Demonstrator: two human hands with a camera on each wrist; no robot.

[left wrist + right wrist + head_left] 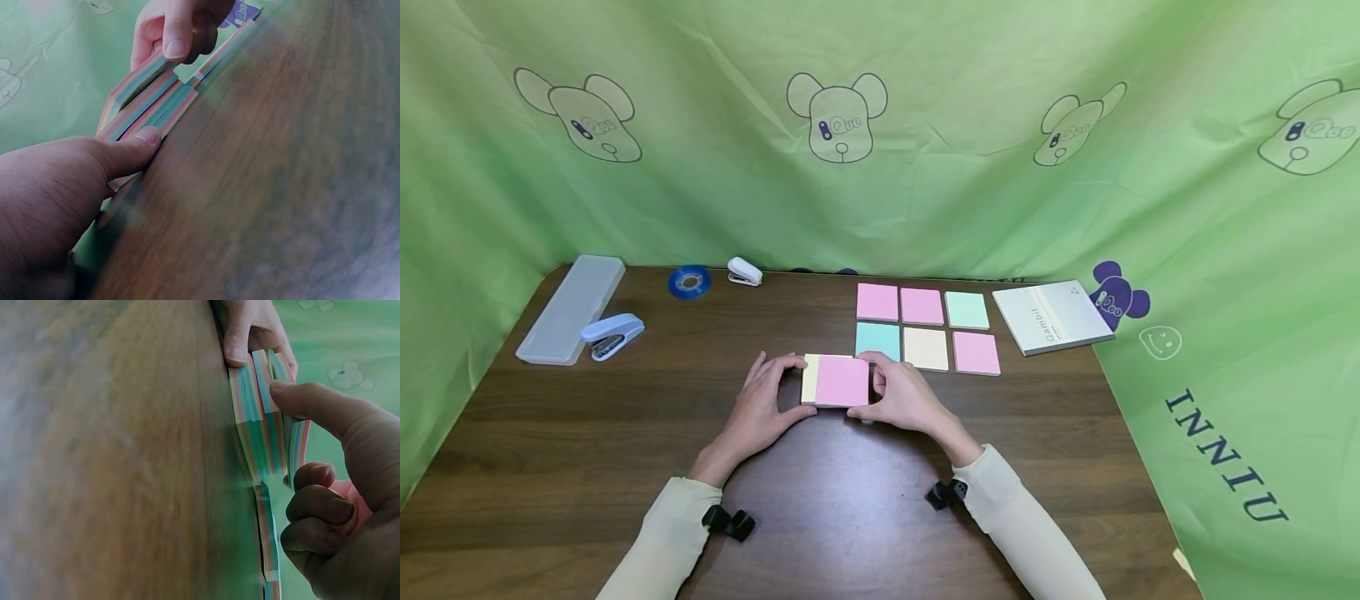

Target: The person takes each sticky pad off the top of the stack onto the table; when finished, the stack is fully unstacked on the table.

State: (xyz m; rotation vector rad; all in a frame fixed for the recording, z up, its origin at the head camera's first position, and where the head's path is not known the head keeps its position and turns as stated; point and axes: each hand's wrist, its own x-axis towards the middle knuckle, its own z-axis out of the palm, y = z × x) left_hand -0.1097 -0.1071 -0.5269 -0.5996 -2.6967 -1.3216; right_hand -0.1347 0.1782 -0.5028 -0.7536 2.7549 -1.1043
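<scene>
In the head view, a stack of sticky note pads lies between my two hands near the table's middle. A pink sticky note pad (842, 382) is on top, set to the right over a pale yellow pad (808, 383). My left hand (756, 417) grips the stack's left end, thumb at the near edge and fingers at the far edge. My right hand (910, 398) pinches the top pad by its near and far edges, its other fingers curled. In the right wrist view, the stack (256, 431) shows striped edges, and the top pad leans away from those below.
Several single pads, such as a teal pad (877, 340) and a cream pad (925, 348), lie in two rows behind my right hand. A white book (1052, 315) lies farther right. At left are a plastic case (572, 308), a stapler (612, 335), blue tape (689, 282) and a small white stapler (745, 271).
</scene>
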